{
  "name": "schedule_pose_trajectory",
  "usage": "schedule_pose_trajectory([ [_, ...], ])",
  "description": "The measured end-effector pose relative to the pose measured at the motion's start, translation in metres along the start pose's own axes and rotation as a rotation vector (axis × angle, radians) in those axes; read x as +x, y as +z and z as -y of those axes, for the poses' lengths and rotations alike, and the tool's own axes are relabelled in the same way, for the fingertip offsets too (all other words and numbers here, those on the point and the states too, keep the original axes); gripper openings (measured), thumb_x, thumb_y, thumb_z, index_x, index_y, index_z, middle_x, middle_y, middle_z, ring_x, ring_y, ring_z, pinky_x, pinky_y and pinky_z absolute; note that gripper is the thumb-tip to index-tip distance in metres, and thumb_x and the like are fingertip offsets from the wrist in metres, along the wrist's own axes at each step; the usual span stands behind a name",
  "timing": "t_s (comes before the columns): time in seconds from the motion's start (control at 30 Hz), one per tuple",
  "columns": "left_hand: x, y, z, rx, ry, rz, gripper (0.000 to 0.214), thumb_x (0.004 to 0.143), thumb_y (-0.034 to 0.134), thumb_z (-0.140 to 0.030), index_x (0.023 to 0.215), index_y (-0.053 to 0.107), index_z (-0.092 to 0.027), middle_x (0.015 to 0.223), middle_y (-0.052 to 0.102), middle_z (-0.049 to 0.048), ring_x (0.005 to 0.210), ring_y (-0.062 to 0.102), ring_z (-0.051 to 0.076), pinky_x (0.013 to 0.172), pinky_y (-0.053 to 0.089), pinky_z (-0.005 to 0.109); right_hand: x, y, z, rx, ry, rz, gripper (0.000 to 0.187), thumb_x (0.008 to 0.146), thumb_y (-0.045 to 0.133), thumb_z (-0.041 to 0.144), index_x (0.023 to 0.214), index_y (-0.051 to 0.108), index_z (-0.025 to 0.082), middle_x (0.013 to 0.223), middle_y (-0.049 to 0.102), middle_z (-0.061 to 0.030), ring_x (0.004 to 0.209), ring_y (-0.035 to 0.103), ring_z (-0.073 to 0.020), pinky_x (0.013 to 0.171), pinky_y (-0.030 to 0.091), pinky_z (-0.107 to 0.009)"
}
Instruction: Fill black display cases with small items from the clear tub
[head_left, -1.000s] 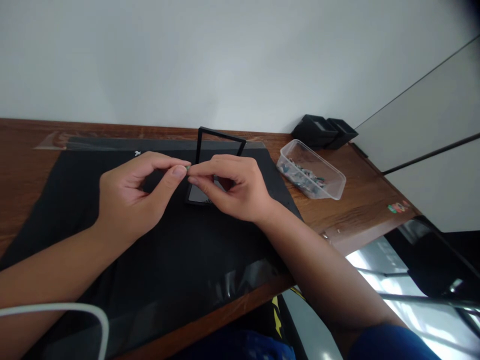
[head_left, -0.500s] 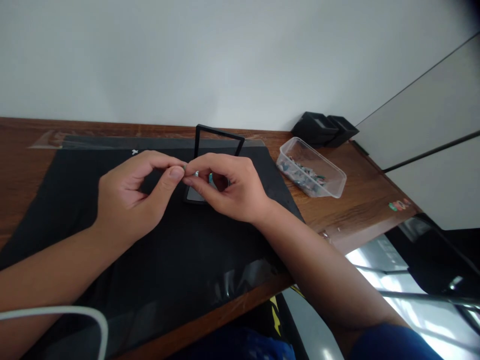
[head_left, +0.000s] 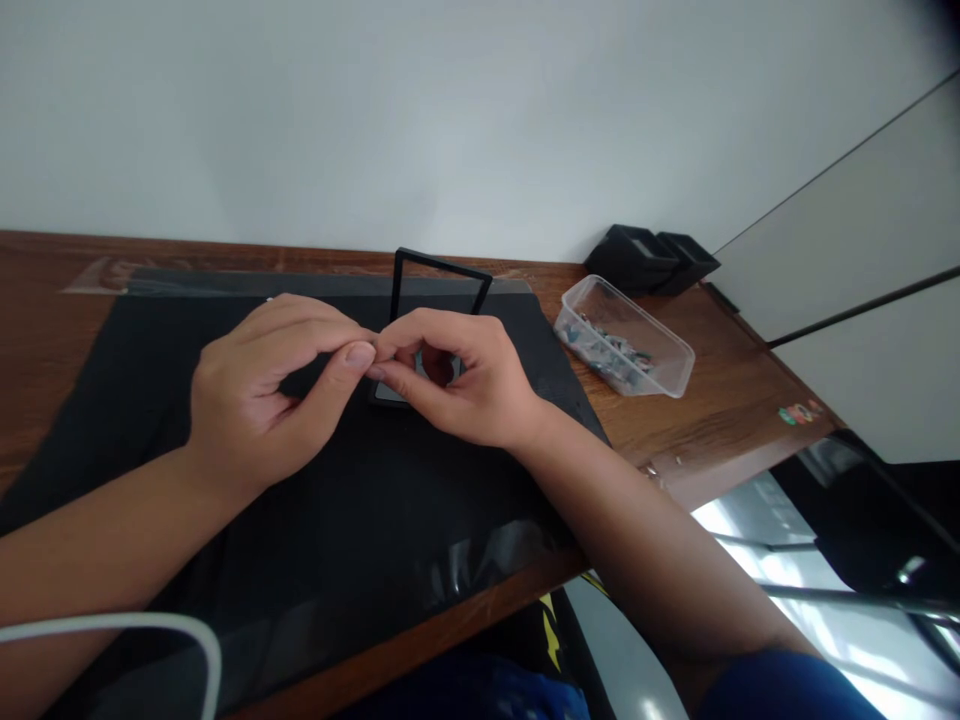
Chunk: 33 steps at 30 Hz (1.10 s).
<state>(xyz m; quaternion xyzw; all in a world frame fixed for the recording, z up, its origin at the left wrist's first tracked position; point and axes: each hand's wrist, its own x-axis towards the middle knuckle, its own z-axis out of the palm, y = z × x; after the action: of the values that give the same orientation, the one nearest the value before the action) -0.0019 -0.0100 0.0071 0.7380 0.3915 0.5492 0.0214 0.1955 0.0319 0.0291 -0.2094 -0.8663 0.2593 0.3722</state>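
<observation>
My left hand [head_left: 277,395] and my right hand [head_left: 457,375] meet fingertip to fingertip above the black mat [head_left: 360,530]. Each pinches with thumb and index finger. Whatever lies between the tips is hidden or too small to name. Just behind my right hand an open black frame [head_left: 442,265] stands upright, its lower part covered by my fingers. A grey and teal surface shows in part beneath the right fingers.
A clear plastic tub [head_left: 626,340] with many small pieces stands on the wooden table [head_left: 720,410] to the right. Black bins [head_left: 630,260] sit behind it by the wall. A white cable [head_left: 180,622] crosses my left forearm.
My left hand has shifted slightly, its outer fingers now raised and covering most of the small white bit on the mat. The right hand has barely moved; the fingertips still touch.
</observation>
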Motion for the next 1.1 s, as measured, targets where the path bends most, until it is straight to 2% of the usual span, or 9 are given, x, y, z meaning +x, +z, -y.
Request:
schedule_pose_trajectory([
  [0.2,-0.0009,0.0001,0.0002,-0.046,-0.027,0.018,0.021,0.093,0.065,-0.017,0.095,0.078,-0.032,0.092,0.077,-0.0023,0.083,0.070,0.019,0.079,0.055,0.037,-0.0004,0.0004,-0.0013,0.037,-0.013,0.005,0.018,0.105,0.060,0.030,0.104,0.070,0.015,0.084,0.064,0.0013,0.069,0.052,-0.0072,0.065,0.044,-0.021],
  [0.5,-0.0005,-0.0004,0.0005,-0.012,0.041,0.025,0.024,0.094,0.064,-0.011,0.099,0.079,-0.029,0.092,0.077,-0.0006,0.086,0.071,0.020,0.083,0.056,0.039,-0.0002,0.0025,-0.0032,-0.024,-0.031,-0.031,0.018,0.105,0.060,0.030,0.103,0.071,0.015,0.085,0.067,-0.0004,0.069,0.054,-0.0072,0.063,0.044,-0.019],
  [0.67,0.0011,-0.0002,-0.0020,0.005,0.101,0.048,0.023,0.095,0.062,-0.006,0.103,0.077,-0.022,0.095,0.077,0.0038,0.088,0.070,0.021,0.084,0.057,0.040,0.0001,0.0025,-0.0028,0.024,-0.059,-0.078,0.018,0.104,0.063,0.029,0.098,0.071,0.014,0.077,0.063,0.0016,0.065,0.053,-0.0063,0.063,0.043,-0.019],
  [0.9,0.0022,-0.0025,0.0002,0.164,0.257,0.061,0.023,0.089,0.070,-0.010,0.111,0.072,-0.017,0.101,0.078,0.0096,0.092,0.072,0.028,0.086,0.059,0.048,0.0002,-0.0006,-0.0006,0.011,-0.058,-0.111,0.010,0.099,0.065,0.020,0.095,0.072,0.015,0.075,0.064,0.0023,0.064,0.053,-0.0064,0.064,0.044,-0.019],
  [1.1,0.0020,-0.0067,-0.0018,0.395,0.313,0.093,0.029,0.091,0.069,-0.024,0.120,0.066,-0.026,0.105,0.079,0.0042,0.099,0.073,0.032,0.084,0.057,0.050,-0.0002,-0.0034,0.0005,-0.015,-0.047,-0.150,0.007,0.096,0.068,0.019,0.092,0.073,0.016,0.073,0.066,0.0036,0.063,0.055,-0.0059,0.064,0.045,-0.018],
])
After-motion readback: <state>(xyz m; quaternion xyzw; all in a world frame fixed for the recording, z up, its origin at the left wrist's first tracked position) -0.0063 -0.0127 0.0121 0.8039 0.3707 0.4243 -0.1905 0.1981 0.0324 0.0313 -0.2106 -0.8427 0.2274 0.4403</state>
